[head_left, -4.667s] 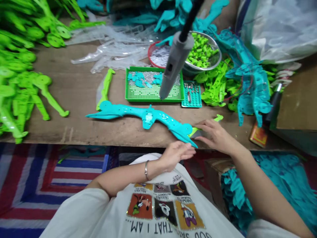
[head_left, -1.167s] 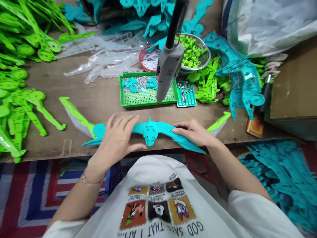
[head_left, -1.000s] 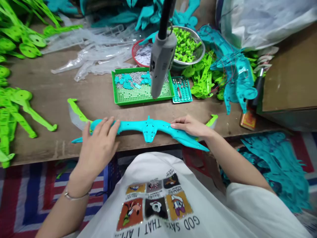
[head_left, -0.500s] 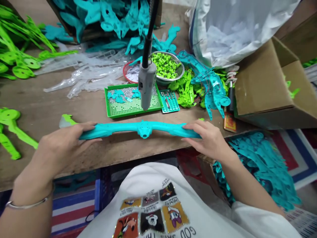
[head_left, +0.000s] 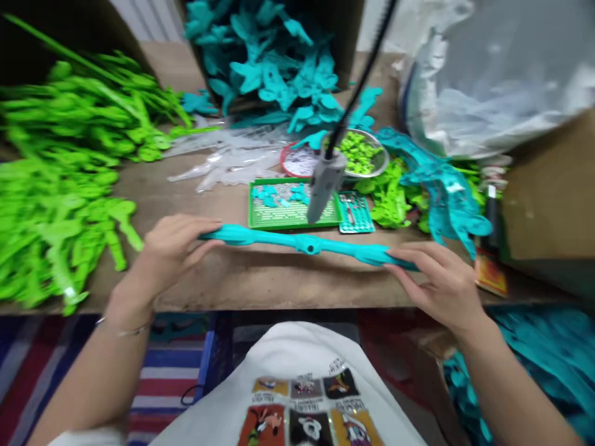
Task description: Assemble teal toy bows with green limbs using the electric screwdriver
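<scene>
A long turquoise plastic part with a round hole at its middle stretches between my two hands over the table's near edge. My left hand pinches its left end, thumb below and fingers on top. Its right end, a little lower, is gripped the same way by my right hand. Just beyond the part hangs a grey electric screwdriver on a black coiled cord. Behind that lies a green tray holding screws and small turquoise pieces.
Lime-green plastic parts are heaped on the left. Clear plastic parts lie further back, near a metal bowl of small green pieces. A box of turquoise parts stands behind. At right are a white sack and a cardboard box.
The view has swung left, bringing more of the green heap into sight. The turquoise part has rolled a little and now tilts down to the right; both hands still hold it.
</scene>
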Demonstrator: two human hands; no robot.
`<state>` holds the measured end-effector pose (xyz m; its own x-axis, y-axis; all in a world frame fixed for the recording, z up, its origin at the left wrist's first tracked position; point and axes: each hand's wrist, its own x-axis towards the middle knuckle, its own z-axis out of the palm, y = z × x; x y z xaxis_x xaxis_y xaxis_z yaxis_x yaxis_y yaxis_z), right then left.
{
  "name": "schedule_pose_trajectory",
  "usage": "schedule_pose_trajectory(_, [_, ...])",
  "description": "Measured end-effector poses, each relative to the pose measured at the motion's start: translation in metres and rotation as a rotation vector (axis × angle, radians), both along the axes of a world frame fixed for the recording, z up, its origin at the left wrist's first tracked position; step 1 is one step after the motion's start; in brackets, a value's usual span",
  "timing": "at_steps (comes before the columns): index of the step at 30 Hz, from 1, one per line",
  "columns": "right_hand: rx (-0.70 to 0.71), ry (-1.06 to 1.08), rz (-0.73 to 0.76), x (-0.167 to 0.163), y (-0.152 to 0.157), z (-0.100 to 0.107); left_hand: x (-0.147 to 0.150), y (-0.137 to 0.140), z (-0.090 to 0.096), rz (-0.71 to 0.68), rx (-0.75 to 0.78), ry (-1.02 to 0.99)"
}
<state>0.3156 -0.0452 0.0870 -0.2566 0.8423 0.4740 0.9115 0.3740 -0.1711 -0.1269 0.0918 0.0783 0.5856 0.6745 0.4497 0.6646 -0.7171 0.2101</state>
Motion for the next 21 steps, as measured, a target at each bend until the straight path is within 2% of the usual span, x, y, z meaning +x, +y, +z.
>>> schedule_pose_trajectory(2, [0.035,-0.071,0.032,-0.001,0.000,-0.003,0.000,0.003,-0.002,-0.055,-0.062,-0.008])
schedule_pose_trajectory(5, [0.065,-0.082,0.067,-0.003,0.003,-0.008,-0.002,0.008,-0.004,-0.080,-0.051,-0.013])
schedule_pose_trajectory(8, [0.059,-0.058,0.058,-0.005,0.005,-0.008,0.000,0.008,-0.006,-0.041,0.005,0.046])
schedule_pose_trajectory(11, [0.114,-0.067,0.079,-0.005,0.006,-0.006,0.002,0.006,-0.011,-0.009,0.089,0.083])
schedule_pose_trajectory(15, [0.040,-0.048,0.028,-0.007,0.001,-0.009,0.001,0.003,-0.017,0.008,0.114,0.118])
schedule_pose_trajectory(21, [0.109,0.028,0.017,-0.024,-0.025,-0.028,0.006,-0.023,-0.003,0.006,0.078,0.268])
